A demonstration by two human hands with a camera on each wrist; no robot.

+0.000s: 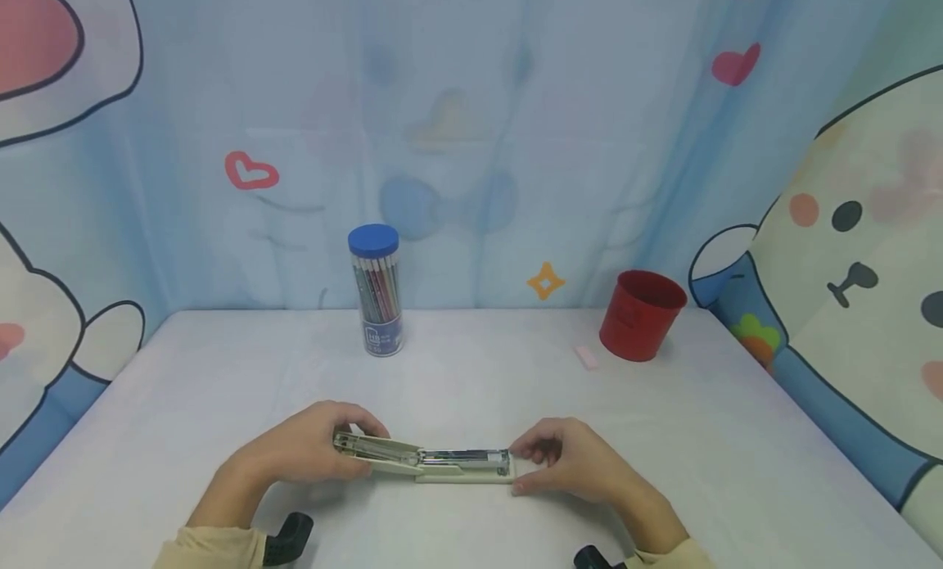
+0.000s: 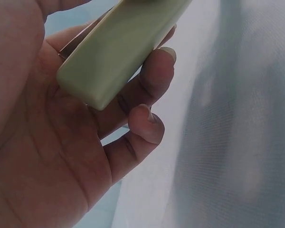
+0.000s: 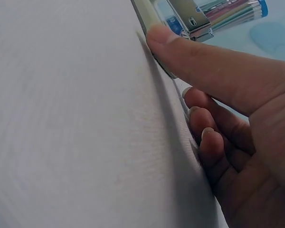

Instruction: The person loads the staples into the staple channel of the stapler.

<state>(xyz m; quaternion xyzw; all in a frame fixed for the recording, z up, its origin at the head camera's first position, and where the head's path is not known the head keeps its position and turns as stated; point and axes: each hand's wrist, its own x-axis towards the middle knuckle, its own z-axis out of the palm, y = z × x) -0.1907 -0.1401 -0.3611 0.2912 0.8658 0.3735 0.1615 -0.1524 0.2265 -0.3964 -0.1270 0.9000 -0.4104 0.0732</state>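
Note:
A pale green stapler [image 1: 464,476] lies opened out flat on the white table, its metal staple channel showing along the right half. My left hand [image 1: 318,443] grips the swung-back top arm at the left end; in the left wrist view the stapler's rounded green end [image 2: 109,57] sits between thumb and curled fingers. At the other end my right hand [image 1: 575,464] pinches the tip of the base between thumb and forefinger. The right wrist view has the thumb [image 3: 164,37] against the base's edge, with the remaining fingers curled near the cloth.
A clear tube of pencils with a blue lid [image 1: 374,291] stands upright behind the stapler. To the back right is a red cup [image 1: 642,317], with a small pink eraser-like block [image 1: 586,357] beside it. A patterned curtain [image 1: 457,143] hangs behind the table.

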